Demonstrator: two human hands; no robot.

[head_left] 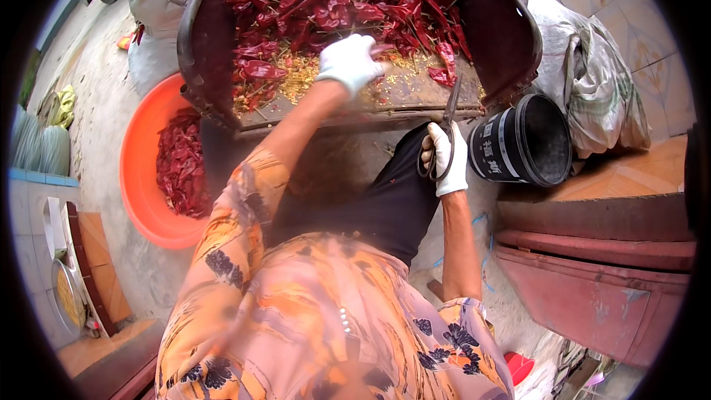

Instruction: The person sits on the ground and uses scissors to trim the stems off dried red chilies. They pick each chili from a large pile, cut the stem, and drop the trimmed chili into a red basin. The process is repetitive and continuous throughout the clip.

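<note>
Both hands wear white gloves, with bare fingertips showing on the right one. My left hand (348, 65) reaches over the near edge of a heap of dried red chilies (348, 0). Its thumb and forefinger look apart, slightly blurred, with nothing plainly between them. The chilies fill a dark-red, high-sided box (503, 37), and yellow seeds (300, 78) lie scattered along its near floor. My right hand (453, 157), at the box's near right corner, is closed round the loop handles of dark scissors (450, 107). Their blades point away from me, over the box's edge.
An orange basin (137, 178) with more red chilies stands at left. A black bucket (511, 141) leans at right, beside a white woven sack (592, 67). Reddish panels (578, 304) are at lower right. A pale sack (152, 0) stands by the box's left side.
</note>
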